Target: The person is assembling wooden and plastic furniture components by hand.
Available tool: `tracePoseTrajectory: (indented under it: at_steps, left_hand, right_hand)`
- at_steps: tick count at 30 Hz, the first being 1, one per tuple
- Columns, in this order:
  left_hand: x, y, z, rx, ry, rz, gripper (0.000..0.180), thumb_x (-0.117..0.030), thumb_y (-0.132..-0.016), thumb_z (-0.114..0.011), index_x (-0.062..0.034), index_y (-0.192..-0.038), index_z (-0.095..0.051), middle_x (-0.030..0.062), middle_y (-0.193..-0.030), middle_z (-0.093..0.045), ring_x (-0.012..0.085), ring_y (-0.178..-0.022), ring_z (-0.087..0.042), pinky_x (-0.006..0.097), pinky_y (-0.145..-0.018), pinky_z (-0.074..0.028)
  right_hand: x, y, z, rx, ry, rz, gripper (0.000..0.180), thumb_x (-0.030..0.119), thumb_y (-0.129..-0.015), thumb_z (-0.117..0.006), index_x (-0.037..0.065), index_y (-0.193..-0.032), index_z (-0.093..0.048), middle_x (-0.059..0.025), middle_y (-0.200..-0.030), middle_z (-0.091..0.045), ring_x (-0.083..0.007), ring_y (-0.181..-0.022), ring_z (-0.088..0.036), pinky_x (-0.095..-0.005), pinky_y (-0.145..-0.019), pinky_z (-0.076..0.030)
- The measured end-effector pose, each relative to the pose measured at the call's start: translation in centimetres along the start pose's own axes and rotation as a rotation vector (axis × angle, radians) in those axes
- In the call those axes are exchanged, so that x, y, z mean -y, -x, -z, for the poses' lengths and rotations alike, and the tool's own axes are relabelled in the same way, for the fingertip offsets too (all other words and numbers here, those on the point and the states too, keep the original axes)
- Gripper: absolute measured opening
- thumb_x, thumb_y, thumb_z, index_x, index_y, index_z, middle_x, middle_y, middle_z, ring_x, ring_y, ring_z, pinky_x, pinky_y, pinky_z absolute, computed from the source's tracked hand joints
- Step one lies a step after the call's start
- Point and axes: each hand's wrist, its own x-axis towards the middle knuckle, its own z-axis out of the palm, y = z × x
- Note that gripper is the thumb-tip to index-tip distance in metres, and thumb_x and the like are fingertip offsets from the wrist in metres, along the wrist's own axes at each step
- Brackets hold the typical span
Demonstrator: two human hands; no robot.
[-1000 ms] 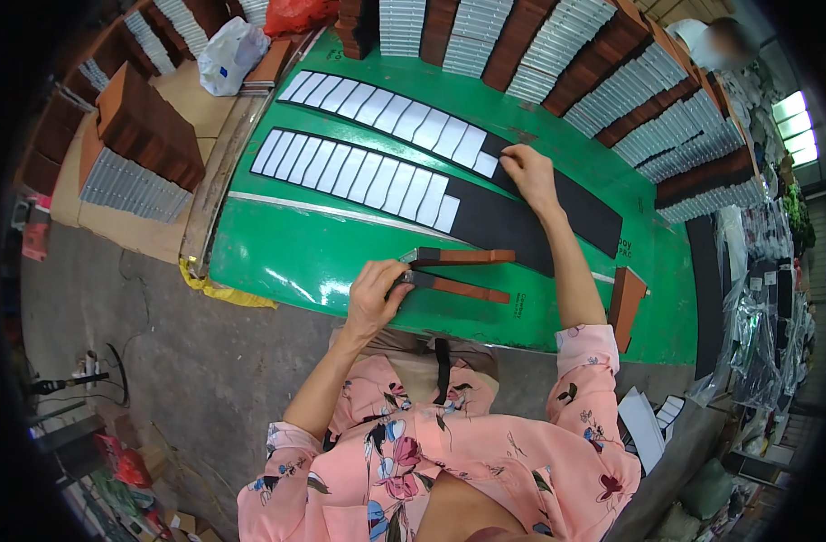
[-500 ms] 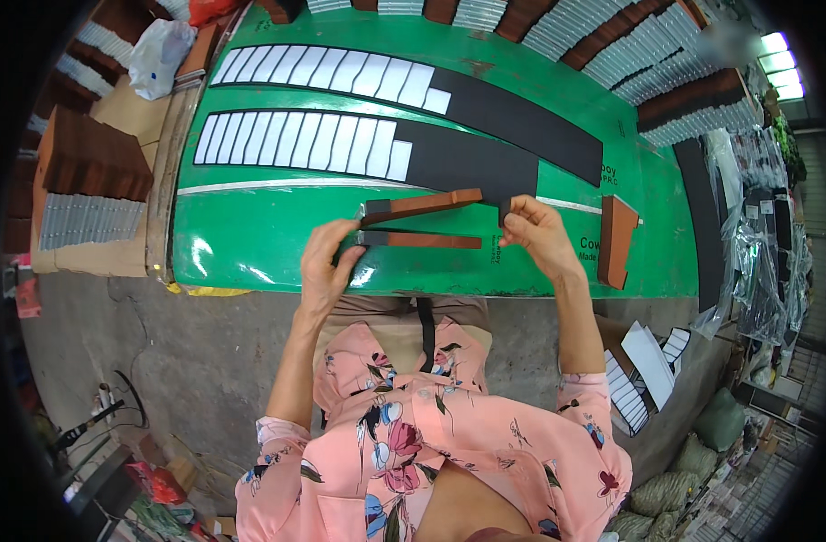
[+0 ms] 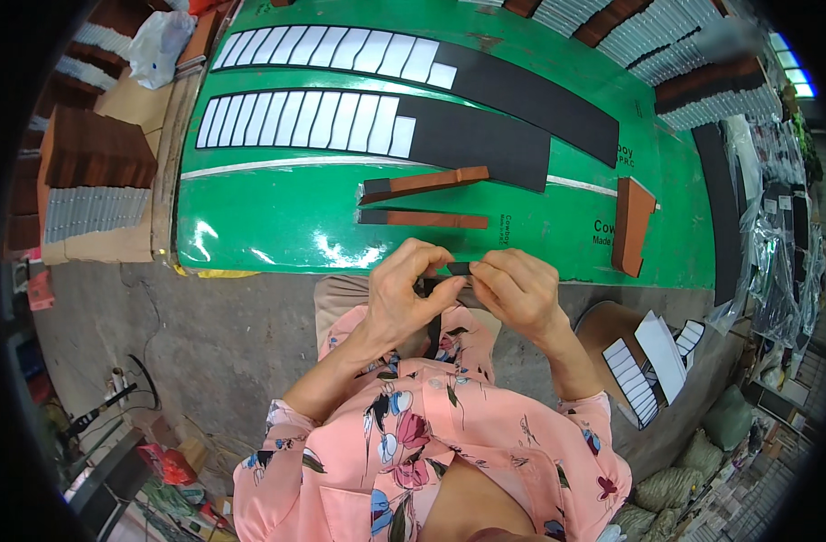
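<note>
Head view: the left hand (image 3: 404, 294) and the right hand (image 3: 514, 287) pinch together one small dark strip (image 3: 458, 268), just before the green table (image 3: 277, 212); two black bands (image 3: 471, 144) carry white pieces on their left parts only; I judge the right parts remain to fill.

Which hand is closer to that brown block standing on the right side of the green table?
Right. The right hand sits just left of and below the brown block. The left hand is farther left, beyond the right hand. Both pinch a small black strip.
</note>
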Motion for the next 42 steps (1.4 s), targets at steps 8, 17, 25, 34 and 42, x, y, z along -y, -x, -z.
tracePoseTrajectory:
  at_steps: [8, 17, 25, 34, 42]
  left_hand:
    - [0.8, 0.4, -0.1, 0.063, 0.132, 0.164, 0.022, -0.006, -0.072, -0.071, 0.0023, -0.09, -0.063, 0.0071, -0.078, -0.057, 0.0136, -0.065, -0.058, 0.024, -0.054, -0.045]
    - [1.7, 0.7, -0.2, 0.09, 0.069, 0.015, 0.023, -0.006, -0.068, -0.072, -0.0005, -0.089, -0.064, 0.0074, -0.081, -0.06, 0.0153, -0.065, -0.057, 0.027, -0.056, -0.045]
    - [1.5, 0.1, 1.4, 0.221, -0.043, -0.135, 0.048, -0.014, -0.066, -0.078, -0.0008, -0.108, -0.06, 0.0113, -0.098, -0.061, 0.0218, -0.079, -0.06, 0.032, -0.074, -0.047]
    - [3.7, 1.1, -0.9, -0.011, -0.622, -0.368, 0.053, -0.01, -0.064, -0.073, -0.0049, -0.115, -0.058, 0.0088, -0.118, -0.056, 0.0254, -0.1, -0.053, 0.04, -0.08, -0.039]
    - [4.2, 1.3, -3.1, -0.003, -0.778, -0.228, 0.059, -0.023, -0.069, -0.072, -0.0089, -0.123, -0.054, 0.0049, -0.128, -0.049, 0.0199, -0.109, -0.045, 0.044, -0.082, -0.033]
  right_hand:
    - [-0.6, 1.0, 0.2, 0.106, -0.077, 0.003, 0.027, 0.007, -0.064, -0.073, 0.002, -0.089, -0.064, -0.0079, -0.086, -0.062, -0.0209, -0.067, -0.061, -0.0281, -0.055, -0.051]
    - [-0.7, 1.5, 0.4, 0.28, -0.347, -0.248, 0.03, 0.01, -0.071, -0.075, 0.002, -0.098, -0.065, -0.0093, -0.093, -0.064, -0.0241, -0.08, -0.062, -0.0326, -0.066, -0.052]
    - [-1.1, 1.9, 0.2, 0.26, -0.243, -0.247, 0.027, 0.004, -0.07, -0.073, 0.001, -0.096, -0.065, -0.0113, -0.091, -0.064, -0.0241, -0.078, -0.062, -0.0323, -0.064, -0.052]
    - [-3.6, 1.3, -0.5, 0.111, -0.11, -0.385, 0.025, 0.002, -0.071, -0.073, 0.004, -0.095, -0.067, -0.0088, -0.091, -0.063, -0.0225, -0.079, -0.061, -0.0307, -0.064, -0.049]
    - [-4.4, 0.8, -1.3, 0.106, -0.054, -0.339, 0.024, 0.003, -0.073, -0.073, 0.003, -0.096, -0.069, -0.0084, -0.089, -0.064, -0.0204, -0.08, -0.062, -0.0293, -0.063, -0.05]
